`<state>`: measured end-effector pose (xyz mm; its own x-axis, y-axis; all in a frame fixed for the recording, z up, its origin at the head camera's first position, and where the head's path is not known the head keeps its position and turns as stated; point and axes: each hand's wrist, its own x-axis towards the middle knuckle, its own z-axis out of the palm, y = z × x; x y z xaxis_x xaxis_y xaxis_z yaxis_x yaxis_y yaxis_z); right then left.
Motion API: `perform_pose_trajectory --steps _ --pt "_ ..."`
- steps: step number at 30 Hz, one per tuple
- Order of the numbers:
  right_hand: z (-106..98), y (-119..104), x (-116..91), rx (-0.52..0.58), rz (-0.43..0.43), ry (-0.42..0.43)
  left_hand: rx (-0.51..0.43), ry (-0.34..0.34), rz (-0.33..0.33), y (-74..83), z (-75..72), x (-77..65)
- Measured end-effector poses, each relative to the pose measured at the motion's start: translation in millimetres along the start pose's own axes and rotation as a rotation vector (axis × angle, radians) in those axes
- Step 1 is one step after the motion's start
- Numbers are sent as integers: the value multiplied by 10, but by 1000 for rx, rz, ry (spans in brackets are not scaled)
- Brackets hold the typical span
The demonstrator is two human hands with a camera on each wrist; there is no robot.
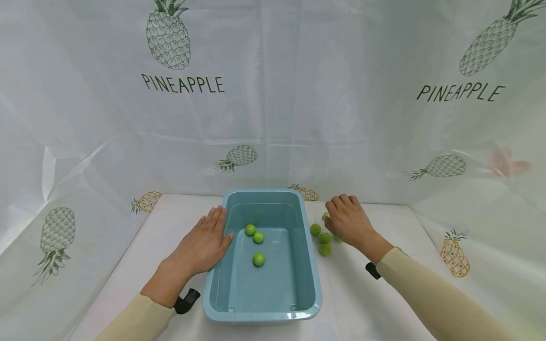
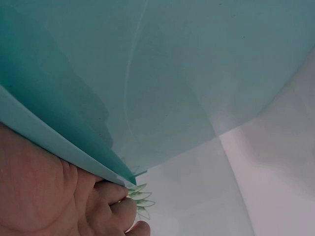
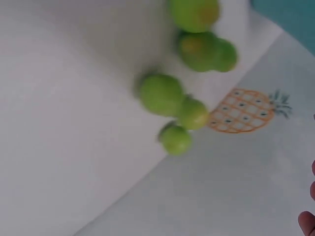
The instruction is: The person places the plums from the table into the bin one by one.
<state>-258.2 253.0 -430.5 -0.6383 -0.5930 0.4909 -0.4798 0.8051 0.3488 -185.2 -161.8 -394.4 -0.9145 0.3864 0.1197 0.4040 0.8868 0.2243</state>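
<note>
A blue-green plastic basin (image 1: 262, 316) stands lengthwise in front of me, with three small green limes (image 1: 258, 259) on its floor. My left hand (image 1: 204, 244) lies with straight fingers along the basin's left rim. In the left wrist view, the palm (image 2: 39, 182) is right at the outside of that rim (image 2: 54, 142). To the right of the basin, my right hand (image 1: 351, 222) is over a loose group of several limes (image 1: 325, 238), fingers bent downward and partly covering them. Its fingertips (image 3: 307, 223) show at the edge of the right wrist view, with no lime between them.
A white cloth-covered table (image 1: 179, 208) carries the basin and limes. Behind and at both sides hangs a pale sheet (image 1: 273, 109) printed with pineapples. Dark bands (image 1: 186, 301) sit at both wrists, by the beige sleeves (image 1: 136, 319).
</note>
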Motion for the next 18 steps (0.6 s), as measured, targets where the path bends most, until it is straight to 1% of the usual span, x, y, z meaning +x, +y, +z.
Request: perform_pose_trajectory --steps 5,11,18 --pt "121 69 -213 -28 -23 -114 -1 -3 -4 0 0 -2" --pt "305 108 -410 -75 -49 -184 -7 -5 -13 1 2 -2" --pt "465 118 -581 -73 -60 -269 -4 -4 -7 -1 1 1"
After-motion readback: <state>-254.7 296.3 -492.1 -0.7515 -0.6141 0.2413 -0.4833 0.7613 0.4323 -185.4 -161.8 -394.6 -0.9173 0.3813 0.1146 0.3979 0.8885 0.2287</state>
